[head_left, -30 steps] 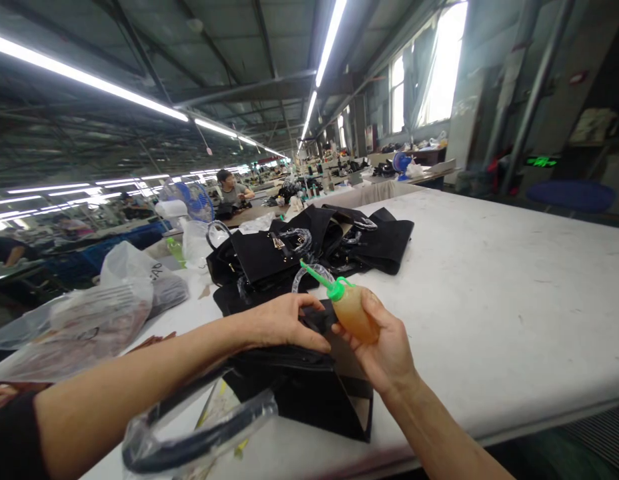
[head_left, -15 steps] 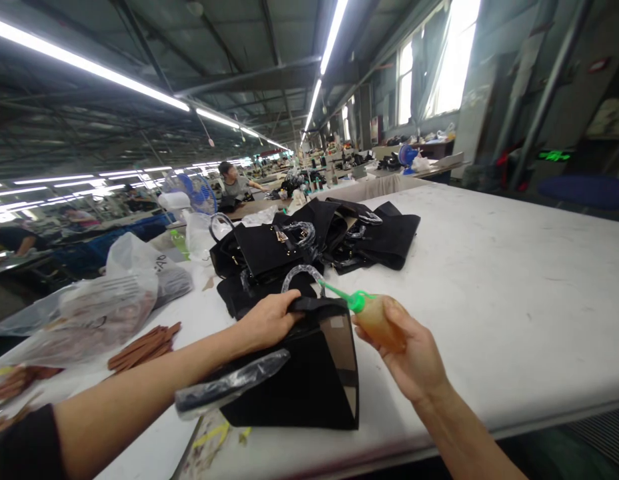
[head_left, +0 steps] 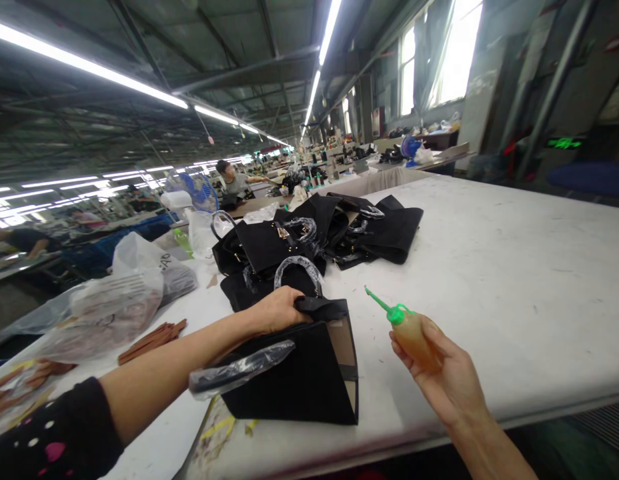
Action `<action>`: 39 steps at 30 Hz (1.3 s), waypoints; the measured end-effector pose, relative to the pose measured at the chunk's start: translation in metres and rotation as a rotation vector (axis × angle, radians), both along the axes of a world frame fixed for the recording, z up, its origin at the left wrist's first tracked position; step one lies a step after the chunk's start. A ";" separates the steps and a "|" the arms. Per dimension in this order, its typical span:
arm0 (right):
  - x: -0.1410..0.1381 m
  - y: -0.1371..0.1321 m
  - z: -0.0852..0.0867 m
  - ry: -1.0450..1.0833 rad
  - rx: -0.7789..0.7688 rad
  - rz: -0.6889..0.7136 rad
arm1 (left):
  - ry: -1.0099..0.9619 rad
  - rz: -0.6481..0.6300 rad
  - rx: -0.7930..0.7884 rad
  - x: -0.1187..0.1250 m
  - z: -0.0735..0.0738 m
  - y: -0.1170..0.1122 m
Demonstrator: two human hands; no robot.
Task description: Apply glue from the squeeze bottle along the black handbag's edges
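A black handbag (head_left: 289, 380) stands near the front edge of the white table, its beige side panel facing right and its handles wrapped in clear plastic. My left hand (head_left: 277, 310) is closed on the bag's upper edge, the fingertips hidden inside the opening. To the right of the bag, my right hand (head_left: 447, 373) grips a squeeze bottle (head_left: 417, 340) of amber liquid with a green cap and a long thin nozzle. The nozzle points up and left, apart from the bag. Beyond lies a pile of black handbags (head_left: 269, 243) with plastic-wrapped handles.
Brown strips (head_left: 152, 341) lie on the table's left side beside clear plastic bags (head_left: 104, 300). A blue fan (head_left: 202, 192) stands behind them. Across the hall a person (head_left: 234, 181) sits at another table. The white table (head_left: 514, 267) stretches off to the right.
My right hand has drawn the squeeze bottle right and slightly down, so its nozzle has left the bag's top edge. My left hand keeps its hold on the handbag.
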State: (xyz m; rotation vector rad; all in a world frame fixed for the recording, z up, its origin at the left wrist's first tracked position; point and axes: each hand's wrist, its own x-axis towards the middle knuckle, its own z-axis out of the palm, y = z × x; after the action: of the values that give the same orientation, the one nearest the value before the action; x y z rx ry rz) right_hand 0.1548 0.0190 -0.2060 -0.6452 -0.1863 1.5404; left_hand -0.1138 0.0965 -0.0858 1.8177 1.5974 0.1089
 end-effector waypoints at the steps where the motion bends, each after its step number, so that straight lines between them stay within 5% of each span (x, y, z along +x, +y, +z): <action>1: 0.005 -0.001 -0.003 0.002 -0.006 -0.015 | 0.019 -0.048 0.059 0.000 0.000 0.000; 6: 0.024 -0.009 -0.009 0.006 -0.110 -0.094 | 0.034 -0.254 0.424 -0.004 0.002 -0.003; 13: 0.030 -0.023 -0.015 -0.047 -0.179 -0.087 | 0.086 -0.196 0.505 -0.003 0.009 0.002; 23: 0.067 -0.053 0.000 -0.410 -0.143 -0.027 | -0.166 -0.498 -0.061 0.057 -0.001 0.049; 27: 0.085 -0.064 -0.003 -0.528 -0.198 -0.065 | -0.166 -0.623 -0.286 0.098 -0.025 0.067; 32: 0.108 -0.074 -0.027 -0.636 -0.202 -0.128 | -0.124 -0.673 -0.417 0.141 -0.079 0.087; 39: 0.129 -0.082 -0.053 -0.967 -0.182 -0.153 | -0.017 -0.673 -0.447 0.154 -0.143 0.111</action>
State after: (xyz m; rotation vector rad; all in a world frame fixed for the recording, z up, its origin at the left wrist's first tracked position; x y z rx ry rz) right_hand 0.2843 -0.0633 -0.2594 -1.4815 -0.7069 0.9973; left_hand 0.0398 0.2080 -0.2286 1.8685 0.8335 -0.4962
